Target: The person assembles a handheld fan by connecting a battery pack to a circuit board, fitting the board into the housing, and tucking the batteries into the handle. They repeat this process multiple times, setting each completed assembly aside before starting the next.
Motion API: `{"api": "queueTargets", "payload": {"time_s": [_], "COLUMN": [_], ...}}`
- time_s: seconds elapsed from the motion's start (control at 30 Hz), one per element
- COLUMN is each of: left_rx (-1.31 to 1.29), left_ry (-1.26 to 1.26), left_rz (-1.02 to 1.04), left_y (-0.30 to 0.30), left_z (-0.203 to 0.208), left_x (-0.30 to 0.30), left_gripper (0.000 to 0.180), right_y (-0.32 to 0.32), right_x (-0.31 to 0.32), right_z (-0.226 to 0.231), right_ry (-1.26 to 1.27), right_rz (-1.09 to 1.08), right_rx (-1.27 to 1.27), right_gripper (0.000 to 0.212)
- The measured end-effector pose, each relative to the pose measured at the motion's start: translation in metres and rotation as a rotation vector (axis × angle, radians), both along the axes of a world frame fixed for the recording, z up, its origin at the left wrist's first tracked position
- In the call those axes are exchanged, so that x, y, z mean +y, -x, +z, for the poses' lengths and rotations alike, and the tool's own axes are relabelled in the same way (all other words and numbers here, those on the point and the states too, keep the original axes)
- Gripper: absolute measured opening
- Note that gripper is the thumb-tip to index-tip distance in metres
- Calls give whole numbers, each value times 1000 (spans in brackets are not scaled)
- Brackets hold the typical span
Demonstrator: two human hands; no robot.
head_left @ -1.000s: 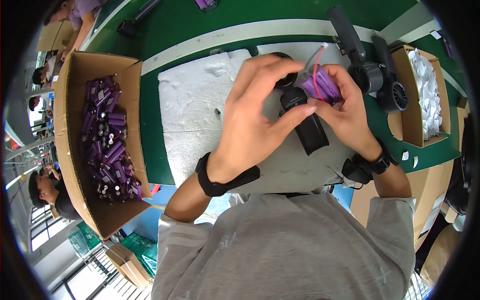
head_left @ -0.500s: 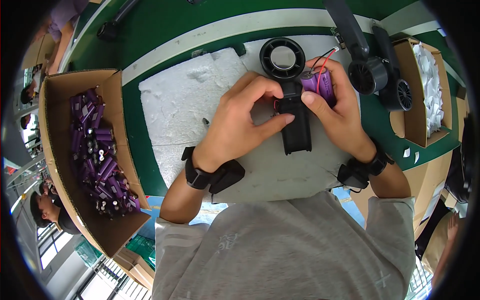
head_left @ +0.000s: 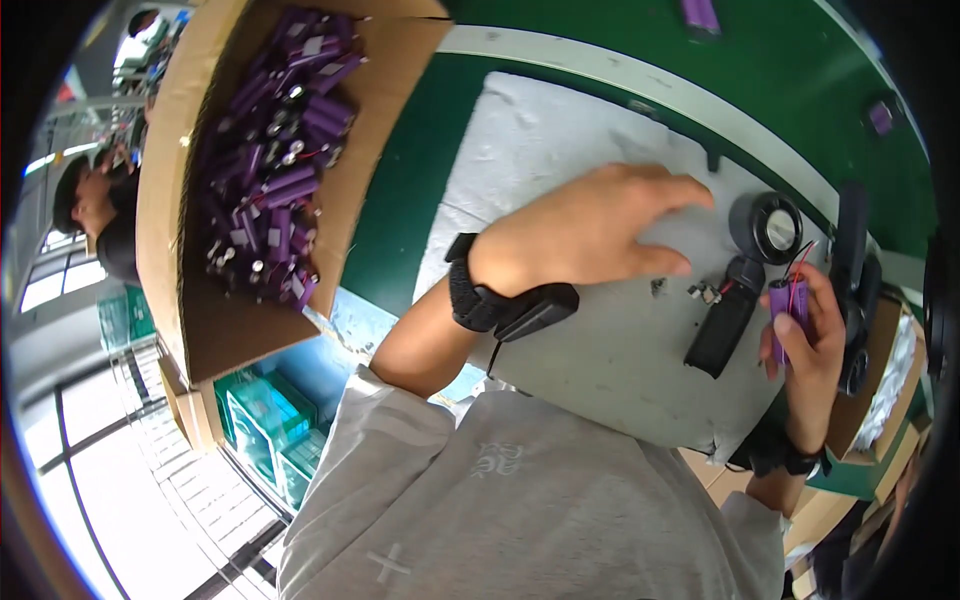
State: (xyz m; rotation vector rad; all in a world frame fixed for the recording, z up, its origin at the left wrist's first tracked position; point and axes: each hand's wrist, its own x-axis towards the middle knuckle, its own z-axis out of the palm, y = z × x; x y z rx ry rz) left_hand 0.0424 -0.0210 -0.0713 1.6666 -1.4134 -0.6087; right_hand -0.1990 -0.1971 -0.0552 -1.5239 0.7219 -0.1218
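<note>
My right hand (head_left: 818, 345) grips a purple battery pack (head_left: 788, 310) with red and black wires sticking up from its top. Left of that hand, a black handheld fan (head_left: 727, 322) lies on the white foam pad (head_left: 560, 130), its round head pointing away from me. Small parts with thin wires (head_left: 708, 292) show at the side of the fan's handle. My left hand (head_left: 590, 228) hovers over the middle of the pad, thumb and fingers apart and nothing between them. A black strap and a small device sit on each wrist.
At the left stands a cardboard box (head_left: 172, 190) with many purple battery packs (head_left: 285, 185). More black fans (head_left: 850, 240) lie beyond my right hand, beside a carton of white pieces (head_left: 885, 390). Purple packs (head_left: 700, 14) lie on the green bench. Another person (head_left: 115, 215) is at far left.
My view has swung left, bringing the battery box closer. My left hand has come away from the fan and moved left. The battery pack is still in my right hand.
</note>
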Motion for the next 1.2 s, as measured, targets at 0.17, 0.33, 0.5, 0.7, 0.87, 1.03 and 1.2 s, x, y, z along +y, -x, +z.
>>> {"api": "queueTargets", "payload": {"time_s": [0.17,0.33,0.5,0.7,0.87,1.03,1.2], "left_rx": [-455,-725,-785,-848,-608,46,43], "left_ry": [-99,-162,-371,-353,-383,214,289], "left_rz": [614,1091,1264,1162,1208,831,-61], "left_y": [-57,-111,-132,-174,-142,-56,48], "left_z": [17,-10,-26,-40,1,52,57], "left_x": [78,159,150,168,146,97,23], "left_gripper": [44,49,52,54,48,57,87], "right_y": [-16,-100,-124,-105,-48,-1,-50], "right_x": [-31,-134,-186,-80,-34,-18,58], "right_z": [31,1,-26,15,36,31,36], "right_ry": [-5,-274,-264,-224,177,-70,-686], "right_rz": [98,-234,-571,-528,-274,173,-184], "right_rx": [-156,-322,-472,-385,-381,-164,-488], "right_gripper": [56,42,35,41,43,52,41]}}
